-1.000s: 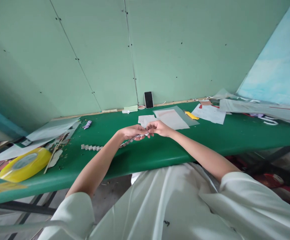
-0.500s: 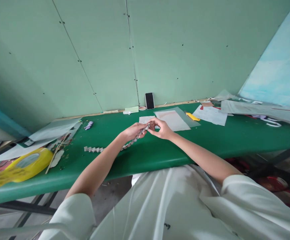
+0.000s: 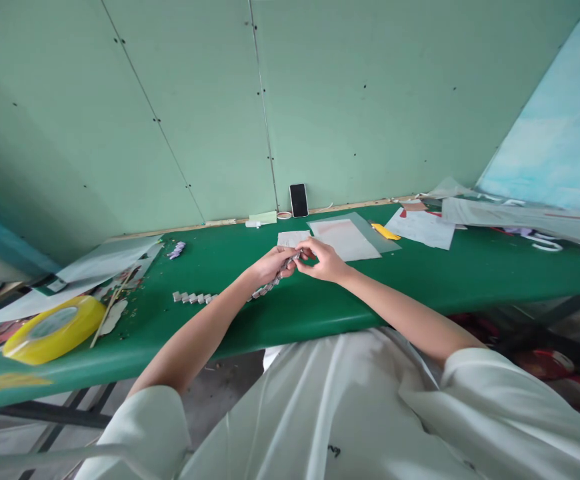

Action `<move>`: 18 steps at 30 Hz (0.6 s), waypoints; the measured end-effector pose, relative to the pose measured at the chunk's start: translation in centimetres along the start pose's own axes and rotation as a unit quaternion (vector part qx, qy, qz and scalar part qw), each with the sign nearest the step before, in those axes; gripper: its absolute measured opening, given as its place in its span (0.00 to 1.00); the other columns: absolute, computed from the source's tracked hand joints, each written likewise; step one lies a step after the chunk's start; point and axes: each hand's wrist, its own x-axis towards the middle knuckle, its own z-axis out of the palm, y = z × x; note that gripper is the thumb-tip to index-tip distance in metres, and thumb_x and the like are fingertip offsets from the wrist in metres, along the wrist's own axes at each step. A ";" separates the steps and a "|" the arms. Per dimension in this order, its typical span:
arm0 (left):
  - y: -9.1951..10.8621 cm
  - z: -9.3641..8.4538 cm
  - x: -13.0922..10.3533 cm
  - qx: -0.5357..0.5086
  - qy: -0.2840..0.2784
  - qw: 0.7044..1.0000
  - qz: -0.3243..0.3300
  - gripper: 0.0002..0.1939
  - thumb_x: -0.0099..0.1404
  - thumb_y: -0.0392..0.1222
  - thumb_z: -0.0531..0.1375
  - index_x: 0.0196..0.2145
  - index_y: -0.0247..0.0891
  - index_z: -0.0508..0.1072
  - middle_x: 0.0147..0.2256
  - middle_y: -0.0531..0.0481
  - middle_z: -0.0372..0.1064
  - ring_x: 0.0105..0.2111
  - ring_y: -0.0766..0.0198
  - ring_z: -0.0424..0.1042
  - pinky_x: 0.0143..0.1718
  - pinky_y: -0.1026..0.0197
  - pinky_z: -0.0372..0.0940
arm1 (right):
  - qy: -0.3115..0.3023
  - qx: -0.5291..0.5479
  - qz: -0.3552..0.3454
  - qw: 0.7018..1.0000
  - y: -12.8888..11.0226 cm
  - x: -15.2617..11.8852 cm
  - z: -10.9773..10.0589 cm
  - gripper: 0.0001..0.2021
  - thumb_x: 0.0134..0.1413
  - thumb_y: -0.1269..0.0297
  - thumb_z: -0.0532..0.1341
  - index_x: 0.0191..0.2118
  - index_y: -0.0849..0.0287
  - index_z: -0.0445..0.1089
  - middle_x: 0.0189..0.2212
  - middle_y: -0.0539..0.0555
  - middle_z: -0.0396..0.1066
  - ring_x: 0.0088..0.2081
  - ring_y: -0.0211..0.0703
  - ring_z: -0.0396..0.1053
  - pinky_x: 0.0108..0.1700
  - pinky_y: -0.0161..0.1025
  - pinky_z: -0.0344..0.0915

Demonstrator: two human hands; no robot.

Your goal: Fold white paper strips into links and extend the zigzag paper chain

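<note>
1. Okay, left hand point(image 3: 273, 265): fingers curled closed round the chain point(image 3: 191, 297), thumb on top; probably steadying it near its end.
2. Right hand point(image 3: 326, 261): thumb and index bent into a loose ring, tips close together at the chain's end. Too small to tell if they pinch it. Looks like fine fingerwork, hence both hands meeting up front.
3. Chain: pale folded links, zigzag. One end between the hands, slack drooping below the left hand and passing behind the left forearm; tail flat on the table point(image 3: 435, 283), left of the forearm. Middle hidden, seems one piece. Table presumably takes the tail's weight.
4. Phone point(image 3: 299, 200): upright, leaning on the wall point(image 3: 180, 87), presumably so the screen faces the person.
5. Small paper point(image 3: 293, 237) just beyond the hands, sheet point(image 3: 347, 240) beside it, likely within easy reach.
6. Tape point(image 3: 77, 327): lying flat at the left, near the stick point(image 3: 113, 303), well apart from the hands.
7. Containers: none I can make out for sure; dark boxy thing point(image 3: 53, 285) far left, contents unclear. Chain sits in no container.
</note>
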 end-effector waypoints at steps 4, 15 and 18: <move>-0.1 0.2 0.1 -0.011 0.012 1.000 -0.015 0.18 0.60 0.52 0.71 0.31 0.31 0.78 0.17 0.56 0.59 0.14 0.73 0.54 0.18 0.65 0.46 | -0.003 -0.021 -0.006 1.000 -0.2 0.1 -0.1 0.11 0.65 0.64 0.63 0.50 0.54 0.67 0.35 0.52 0.70 0.31 0.41 0.69 0.37 0.39 0.69; -0.3 -0.5 0.3 -0.012 0.010 1.000 -0.027 0.21 0.57 0.53 0.74 0.29 0.31 0.77 0.18 0.55 0.62 0.16 0.73 0.58 0.19 0.65 0.51 | -0.002 0.005 0.043 0.999 -0.4 0.2 0.3 0.09 0.63 0.62 0.64 0.47 0.54 0.68 0.34 0.52 0.72 0.33 0.42 0.69 0.39 0.40 0.69; 0.1 -0.4 0.2 -0.002 0.013 1.000 -0.018 0.22 0.57 0.55 0.74 0.26 0.32 0.75 0.18 0.54 0.62 0.16 0.73 0.58 0.19 0.65 0.51 | 0.003 0.025 0.063 0.998 -0.5 0.3 0.5 0.09 0.63 0.61 0.64 0.48 0.54 0.68 0.34 0.52 0.70 0.33 0.43 0.68 0.39 0.41 0.69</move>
